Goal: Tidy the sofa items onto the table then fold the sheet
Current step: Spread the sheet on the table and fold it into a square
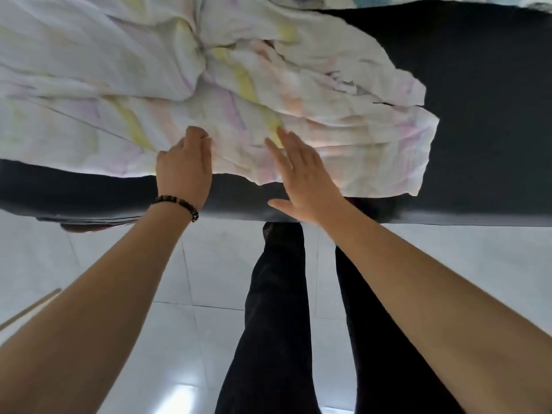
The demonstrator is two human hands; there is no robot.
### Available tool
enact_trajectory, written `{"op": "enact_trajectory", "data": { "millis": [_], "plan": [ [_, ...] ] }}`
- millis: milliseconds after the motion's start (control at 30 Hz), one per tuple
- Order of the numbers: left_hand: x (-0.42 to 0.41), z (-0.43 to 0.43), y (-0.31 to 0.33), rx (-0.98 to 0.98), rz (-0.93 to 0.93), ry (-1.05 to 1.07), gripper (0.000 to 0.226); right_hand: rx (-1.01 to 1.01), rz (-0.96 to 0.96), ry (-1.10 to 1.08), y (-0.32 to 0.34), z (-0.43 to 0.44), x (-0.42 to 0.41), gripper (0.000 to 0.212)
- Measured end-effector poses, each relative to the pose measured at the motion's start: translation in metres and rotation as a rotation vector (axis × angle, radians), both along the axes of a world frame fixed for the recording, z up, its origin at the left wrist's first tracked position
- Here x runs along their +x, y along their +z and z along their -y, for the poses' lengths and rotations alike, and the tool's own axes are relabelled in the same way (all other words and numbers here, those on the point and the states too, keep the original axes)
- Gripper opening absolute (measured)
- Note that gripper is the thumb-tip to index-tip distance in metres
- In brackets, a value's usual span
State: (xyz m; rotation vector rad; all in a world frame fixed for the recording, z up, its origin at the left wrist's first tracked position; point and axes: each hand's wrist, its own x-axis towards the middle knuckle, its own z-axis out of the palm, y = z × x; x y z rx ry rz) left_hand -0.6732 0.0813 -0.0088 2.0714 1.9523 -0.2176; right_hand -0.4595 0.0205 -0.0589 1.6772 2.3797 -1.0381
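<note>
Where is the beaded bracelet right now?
In the head view, the beaded bracelet sits on the wrist of the left hand, left of centre, just over the sofa's dark front edge, below the crumpled sheet.

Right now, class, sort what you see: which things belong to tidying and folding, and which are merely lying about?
Belongs to the job:
- crumpled pastel sheet
- dark sofa it lies on
- left hand, fingers curled at the sheet's edge
- right hand, open and flat

Just there:
- beaded bracelet
- white tiled floor
- wooden strip at lower left
</note>
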Motion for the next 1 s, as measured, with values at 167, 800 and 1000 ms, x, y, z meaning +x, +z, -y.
{"op": "enact_trajectory", "data": {
  "millis": [167, 800, 1000],
  "plan": [
    [0.029, 0.024, 0.042, -0.043, 0.208, -0.075, 0.024, -0.413, -0.306, -0.400, 0.022, 0.001, -0.038, 0.051],
    [0.082, -0.006, 0.328, 0.019, -0.031, -0.179, 0.013, 0.282, 0.335, -0.161, 0.388, -0.009, 0.223, 0.042],
    [0.110, -0.036, 0.379, -0.176, 0.213, -0.391, 0.024, 0.518, 0.544, -0.658, 0.491, 0.040, 0.252, 0.021]
  ]
}}
